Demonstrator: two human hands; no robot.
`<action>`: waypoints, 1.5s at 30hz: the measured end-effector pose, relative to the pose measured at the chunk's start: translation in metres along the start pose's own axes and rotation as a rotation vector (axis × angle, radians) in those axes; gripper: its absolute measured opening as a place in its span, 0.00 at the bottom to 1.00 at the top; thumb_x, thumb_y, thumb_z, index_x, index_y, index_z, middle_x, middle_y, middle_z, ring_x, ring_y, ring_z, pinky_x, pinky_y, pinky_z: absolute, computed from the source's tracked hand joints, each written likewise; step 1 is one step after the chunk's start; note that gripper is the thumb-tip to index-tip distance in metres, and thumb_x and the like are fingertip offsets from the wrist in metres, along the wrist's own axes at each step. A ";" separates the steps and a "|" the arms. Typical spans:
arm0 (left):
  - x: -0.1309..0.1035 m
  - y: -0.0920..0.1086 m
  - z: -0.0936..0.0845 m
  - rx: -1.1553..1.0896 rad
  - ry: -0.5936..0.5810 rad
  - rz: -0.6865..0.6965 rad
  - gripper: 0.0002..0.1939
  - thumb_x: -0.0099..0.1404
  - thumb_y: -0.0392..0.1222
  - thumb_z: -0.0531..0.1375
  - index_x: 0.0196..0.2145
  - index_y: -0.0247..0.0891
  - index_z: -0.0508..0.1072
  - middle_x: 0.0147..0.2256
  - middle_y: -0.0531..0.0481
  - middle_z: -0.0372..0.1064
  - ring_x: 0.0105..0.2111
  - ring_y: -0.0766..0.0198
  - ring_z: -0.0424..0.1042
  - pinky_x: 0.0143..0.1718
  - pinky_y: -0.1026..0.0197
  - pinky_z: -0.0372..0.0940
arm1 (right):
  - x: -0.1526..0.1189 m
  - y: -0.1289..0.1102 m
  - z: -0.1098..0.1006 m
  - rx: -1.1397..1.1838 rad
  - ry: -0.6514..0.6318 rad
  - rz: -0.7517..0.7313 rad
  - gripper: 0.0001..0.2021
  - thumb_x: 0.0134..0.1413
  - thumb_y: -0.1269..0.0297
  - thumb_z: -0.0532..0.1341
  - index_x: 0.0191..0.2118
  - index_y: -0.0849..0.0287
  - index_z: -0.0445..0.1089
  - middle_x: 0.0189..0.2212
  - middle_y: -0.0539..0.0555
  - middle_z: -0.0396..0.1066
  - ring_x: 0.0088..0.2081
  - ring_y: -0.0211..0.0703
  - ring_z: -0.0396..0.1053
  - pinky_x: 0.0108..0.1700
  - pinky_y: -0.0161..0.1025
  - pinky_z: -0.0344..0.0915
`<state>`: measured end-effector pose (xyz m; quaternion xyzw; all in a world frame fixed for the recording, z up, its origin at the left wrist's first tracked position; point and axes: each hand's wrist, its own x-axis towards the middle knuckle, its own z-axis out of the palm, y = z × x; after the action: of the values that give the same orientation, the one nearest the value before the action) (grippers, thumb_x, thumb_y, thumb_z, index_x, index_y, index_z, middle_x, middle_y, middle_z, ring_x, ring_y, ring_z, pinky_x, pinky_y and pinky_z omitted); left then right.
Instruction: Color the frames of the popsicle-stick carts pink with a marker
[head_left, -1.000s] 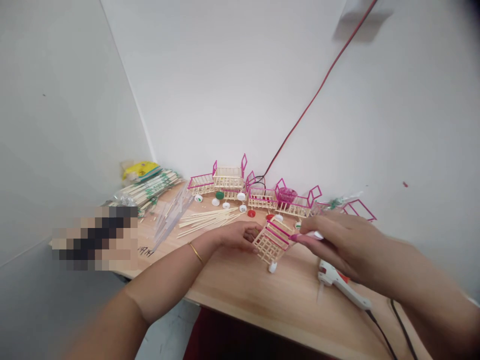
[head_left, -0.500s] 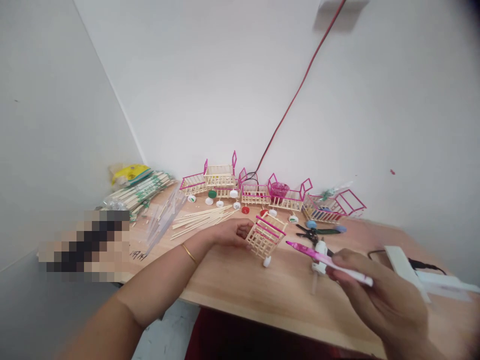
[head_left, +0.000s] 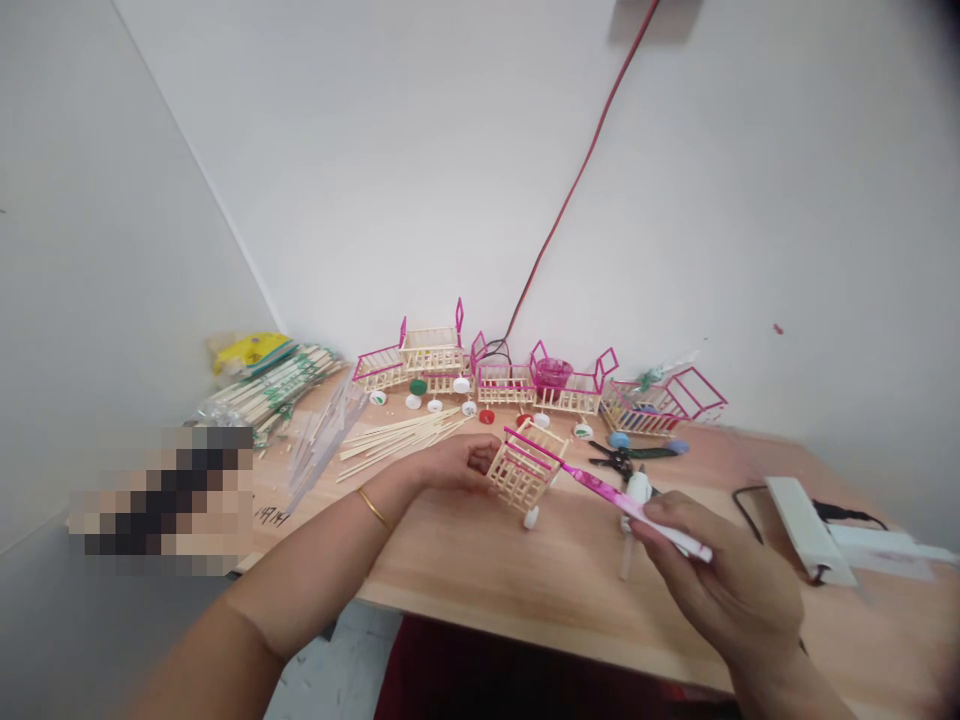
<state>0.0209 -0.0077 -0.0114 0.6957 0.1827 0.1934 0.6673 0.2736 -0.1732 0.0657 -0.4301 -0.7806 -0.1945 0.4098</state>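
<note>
My left hand (head_left: 461, 465) is closed around the left side of a small cart (head_left: 525, 475) built from thin wooden sticks, tilted, with a white bottle-cap wheel at the bottom. Pink paint colours the crossbars on its upper side. Between the fingers of my right hand (head_left: 712, 580) is a slim paintbrush (head_left: 607, 490) with a white handle and a pink-stained front. Its tip meets the right end of the cart's top pink bar. A white glue gun (head_left: 637, 490) stands behind the brush, partly covered by it and my hand.
Several similar stick carts (head_left: 435, 350) line the wall, with a pink cup (head_left: 553, 374) among them. Loose sticks (head_left: 397, 440) and bagged sticks (head_left: 277, 385) lie left. Black cutters (head_left: 615, 458) lie beyond the cart; a white power strip (head_left: 806, 530) is at right.
My right hand has moved left, bringing the brush tip from beside the cart onto its pink bar. My left hand keeps its hold on the cart. The view has shifted slightly.
</note>
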 end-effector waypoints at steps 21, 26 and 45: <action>0.000 -0.001 0.000 0.008 0.022 -0.007 0.24 0.50 0.41 0.72 0.43 0.36 0.70 0.43 0.44 0.73 0.46 0.58 0.73 0.49 0.55 0.65 | -0.016 0.003 0.012 0.055 0.065 0.038 0.02 0.60 0.65 0.60 0.38 0.55 0.69 0.27 0.52 0.75 0.27 0.41 0.75 0.30 0.34 0.70; 0.000 0.001 0.001 0.021 0.022 -0.007 0.25 0.49 0.41 0.72 0.44 0.36 0.70 0.43 0.44 0.73 0.45 0.58 0.74 0.49 0.55 0.65 | -0.020 0.004 0.015 0.067 0.030 0.020 0.03 0.61 0.66 0.59 0.36 0.56 0.69 0.26 0.52 0.74 0.27 0.40 0.74 0.31 0.34 0.70; 0.001 0.001 0.001 0.023 0.019 -0.009 0.25 0.49 0.43 0.72 0.42 0.36 0.69 0.41 0.45 0.72 0.45 0.57 0.73 0.48 0.54 0.65 | -0.009 -0.007 0.017 0.079 0.009 -0.147 0.06 0.57 0.75 0.61 0.38 0.57 0.68 0.23 0.50 0.70 0.24 0.38 0.69 0.28 0.35 0.65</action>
<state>0.0219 -0.0082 -0.0101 0.7008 0.1942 0.1947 0.6583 0.2622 -0.1706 0.0492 -0.3543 -0.8153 -0.1947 0.4146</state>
